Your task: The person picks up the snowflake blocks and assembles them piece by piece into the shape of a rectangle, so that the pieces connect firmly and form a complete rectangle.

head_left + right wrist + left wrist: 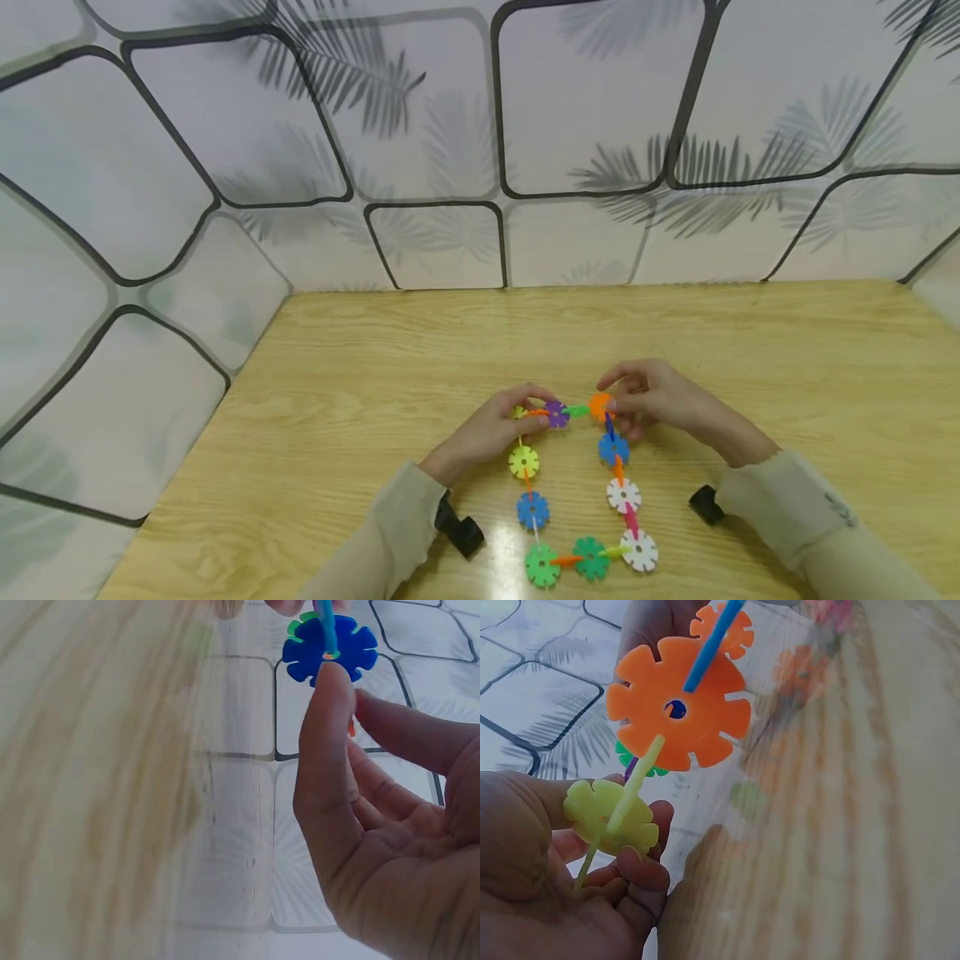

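Observation:
Notched plastic snowflake discs are slotted together into a rectangular loop above or on the table; the loop's near side has a green disc at left and a white disc at right. My left hand grips the far left corner, around a yellow disc, beside a purple disc. My right hand pinches the far right corner at an orange disc; a blue disc hangs just nearer. In the right wrist view, a dark blue disc shows beyond the thumb tip.
The wooden table stretches around the loop to a patterned cloth wall at the back and left. Black wrist straps sit below the sleeves.

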Demonstrator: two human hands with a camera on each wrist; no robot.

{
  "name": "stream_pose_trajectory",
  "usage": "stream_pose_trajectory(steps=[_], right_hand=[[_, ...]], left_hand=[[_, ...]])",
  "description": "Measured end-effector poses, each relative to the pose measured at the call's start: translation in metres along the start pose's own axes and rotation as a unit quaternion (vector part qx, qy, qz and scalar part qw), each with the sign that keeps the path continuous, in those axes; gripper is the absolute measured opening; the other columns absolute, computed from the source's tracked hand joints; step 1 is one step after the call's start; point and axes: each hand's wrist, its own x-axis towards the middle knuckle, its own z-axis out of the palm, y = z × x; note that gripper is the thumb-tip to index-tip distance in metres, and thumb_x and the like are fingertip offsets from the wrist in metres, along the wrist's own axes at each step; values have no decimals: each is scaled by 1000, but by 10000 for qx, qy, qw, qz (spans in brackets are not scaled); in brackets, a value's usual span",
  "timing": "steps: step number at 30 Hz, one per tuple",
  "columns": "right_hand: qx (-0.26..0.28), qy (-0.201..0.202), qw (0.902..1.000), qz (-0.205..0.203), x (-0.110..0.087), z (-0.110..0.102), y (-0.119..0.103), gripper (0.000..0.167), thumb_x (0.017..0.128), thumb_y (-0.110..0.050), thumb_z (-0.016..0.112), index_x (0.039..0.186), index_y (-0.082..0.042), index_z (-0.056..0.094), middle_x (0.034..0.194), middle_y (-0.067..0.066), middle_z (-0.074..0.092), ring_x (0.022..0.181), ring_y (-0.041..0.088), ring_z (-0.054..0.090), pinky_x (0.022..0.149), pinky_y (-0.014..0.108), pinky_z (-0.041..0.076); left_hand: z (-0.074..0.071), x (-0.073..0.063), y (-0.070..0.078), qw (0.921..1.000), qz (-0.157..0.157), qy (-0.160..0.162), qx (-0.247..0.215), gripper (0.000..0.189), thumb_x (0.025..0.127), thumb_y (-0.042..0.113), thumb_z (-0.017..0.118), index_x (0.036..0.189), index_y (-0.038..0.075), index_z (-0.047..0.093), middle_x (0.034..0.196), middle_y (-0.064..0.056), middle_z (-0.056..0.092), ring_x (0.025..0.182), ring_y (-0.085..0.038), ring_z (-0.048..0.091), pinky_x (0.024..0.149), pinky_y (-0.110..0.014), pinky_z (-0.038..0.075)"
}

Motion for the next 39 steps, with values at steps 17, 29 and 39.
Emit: stream_pose_trajectory(steps=[17,29,39], right_hand=[[213,-109,9997,-92,3,4,2,18,99,9,54,114,20,55,80,13,68,66,19,70,63,37,60],[332,-56,9993,-140,2,14,1,5,95,12,55,101,13,56,77,12,63,65,22,69,64,38,61],[271,-428,9978,-433,2,5,4,28,97,5,57,118,24,54,75,7,66,61,13,65,58,29,57]], left_hand=[[-1,1,-2,9999,-69,-5,-74,26,103,13,60,129,9,65,108,-4,61,91,-15,50,78,-30,40],[4,0,1,9999,127,95,49,24,102,6,60,126,7,65,100,-4,59,86,-14,49,73,-28,39],[-1,-1,-2,9994,-199,43,-284,30,103,19,62,132,12,64,110,-3,62,94,-15,55,81,-33,43]])
